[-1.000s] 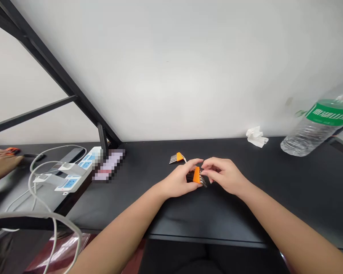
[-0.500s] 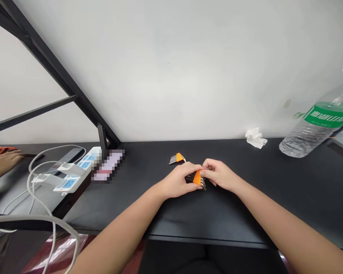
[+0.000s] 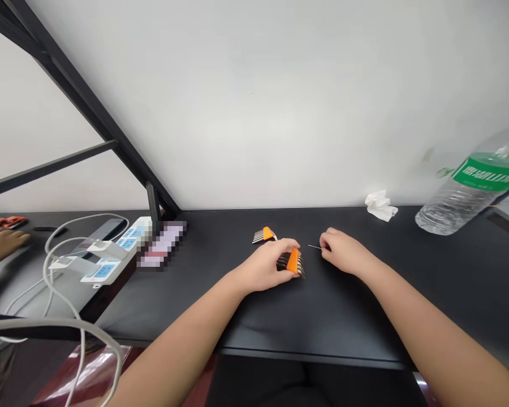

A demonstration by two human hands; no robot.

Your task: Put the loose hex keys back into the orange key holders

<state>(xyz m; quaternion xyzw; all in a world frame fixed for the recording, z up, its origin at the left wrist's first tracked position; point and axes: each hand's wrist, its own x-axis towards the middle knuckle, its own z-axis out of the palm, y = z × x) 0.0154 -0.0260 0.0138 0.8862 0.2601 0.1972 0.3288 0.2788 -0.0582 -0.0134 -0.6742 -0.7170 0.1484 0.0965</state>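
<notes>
My left hand [image 3: 268, 263] is closed around an orange hex key holder [image 3: 294, 262] a little above or on the black table. Several dark hex keys with shiny ends stick out of this holder. My right hand [image 3: 341, 250], apart from it to the right, pinches a thin silver hex key [image 3: 314, 246] whose straight end points left toward the holder; the rest of it is hidden by the fingers. Just behind my left hand lies a second orange holder [image 3: 268, 232], with several thin keys fanned out to its left.
A crumpled tissue [image 3: 380, 205] and a large clear bottle [image 3: 449, 200] stand to the right by the wall. At left are a power strip [image 3: 106, 270] with plugs and white cables, a pixelated object [image 3: 163, 244], a black frame [image 3: 97, 121] and another person's hand [image 3: 2, 244].
My right hand has moved away from the holder to the right, and the thin hex key now shows in its fingers. My left hand stays nearly where it was with the holder.
</notes>
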